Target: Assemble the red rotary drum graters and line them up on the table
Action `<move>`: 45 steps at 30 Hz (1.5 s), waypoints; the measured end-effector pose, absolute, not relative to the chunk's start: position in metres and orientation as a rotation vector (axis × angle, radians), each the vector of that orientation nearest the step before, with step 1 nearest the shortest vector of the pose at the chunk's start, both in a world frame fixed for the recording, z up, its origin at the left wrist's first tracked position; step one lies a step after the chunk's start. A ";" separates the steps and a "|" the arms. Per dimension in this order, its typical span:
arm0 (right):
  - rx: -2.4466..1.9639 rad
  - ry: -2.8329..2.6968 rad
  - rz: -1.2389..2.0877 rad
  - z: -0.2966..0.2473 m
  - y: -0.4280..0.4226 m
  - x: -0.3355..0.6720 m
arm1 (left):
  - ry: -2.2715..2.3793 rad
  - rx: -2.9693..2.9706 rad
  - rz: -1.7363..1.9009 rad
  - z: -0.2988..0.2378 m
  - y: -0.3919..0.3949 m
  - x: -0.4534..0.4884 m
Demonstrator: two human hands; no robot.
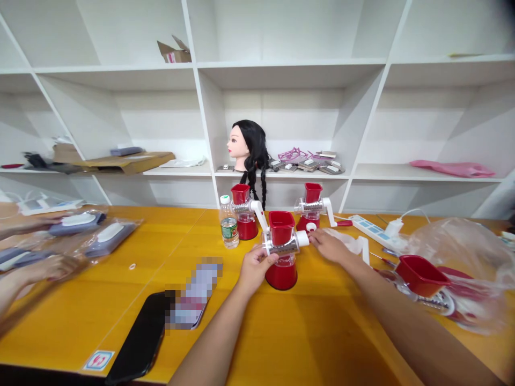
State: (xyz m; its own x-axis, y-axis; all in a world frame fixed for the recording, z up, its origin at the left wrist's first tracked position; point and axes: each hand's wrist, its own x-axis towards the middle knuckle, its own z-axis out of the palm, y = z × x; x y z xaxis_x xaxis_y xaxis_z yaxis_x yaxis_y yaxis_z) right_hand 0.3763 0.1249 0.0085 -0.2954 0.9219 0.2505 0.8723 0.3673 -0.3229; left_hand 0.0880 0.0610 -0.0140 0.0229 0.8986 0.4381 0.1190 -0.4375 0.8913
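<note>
Head view: L hand grips steel drum of red rotary grater, fingers curled around it; R hand has fingers pressed together on white drum end. Grater stands upright on yellow desk, other red grater just behind.

The scene came through to me bright and evenly lit, with only soft shadows on the worktop. The wide lens bowed the shelves toward the edges, a dark smudge clouded the top-right corner, and a pixelated patch obscured one spot.
</note>
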 end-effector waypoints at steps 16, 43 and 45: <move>-1.244 -2.037 0.343 0.074 0.040 0.346 | 1.089 1.878 1.546 -0.019 0.057 0.092; -1.379 -2.183 0.135 0.104 0.143 0.286 | 1.450 1.857 1.440 -0.060 0.072 0.094; -1.379 -2.182 0.100 0.101 0.153 0.288 | 1.440 1.856 1.441 -0.061 0.073 0.094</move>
